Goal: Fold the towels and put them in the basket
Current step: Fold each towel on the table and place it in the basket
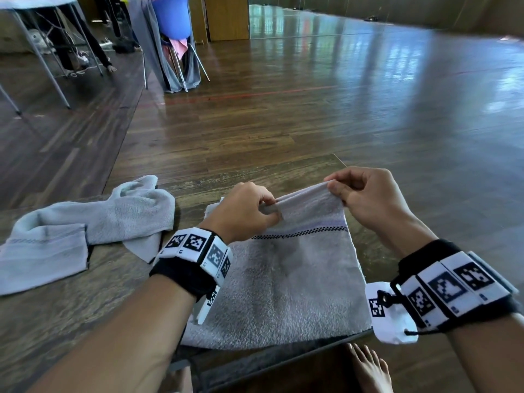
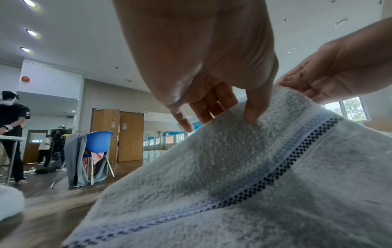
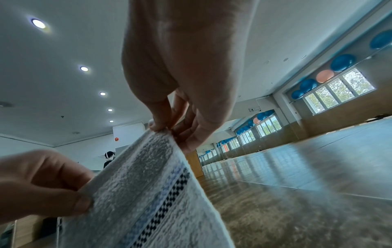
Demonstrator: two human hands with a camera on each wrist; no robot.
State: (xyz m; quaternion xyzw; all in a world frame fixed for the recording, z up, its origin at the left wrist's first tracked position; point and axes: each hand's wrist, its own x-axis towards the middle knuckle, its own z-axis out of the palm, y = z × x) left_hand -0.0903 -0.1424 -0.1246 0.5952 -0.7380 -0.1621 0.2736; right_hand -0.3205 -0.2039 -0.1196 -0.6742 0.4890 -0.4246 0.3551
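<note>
A pale grey towel (image 1: 295, 282) with a blue and black checked stripe lies on the wooden table (image 1: 71, 316) in front of me, its far edge lifted. My left hand (image 1: 249, 214) pinches that edge at its left corner, thumb against fingers (image 2: 252, 107). My right hand (image 1: 365, 194) pinches the right corner of the same edge (image 3: 163, 129). The towel (image 2: 254, 184) hangs taut between both hands and slopes down to the table. A second grey towel (image 1: 93, 225) lies crumpled at the left of the table. No basket shows in any view.
The table's near edge (image 1: 283, 355) runs just below the towel, with bare feet (image 1: 371, 367) under it. Beyond is open wooden floor. A blue chair (image 1: 173, 18) draped with grey cloth and another table (image 1: 42, 52) stand at the far left, with people near them.
</note>
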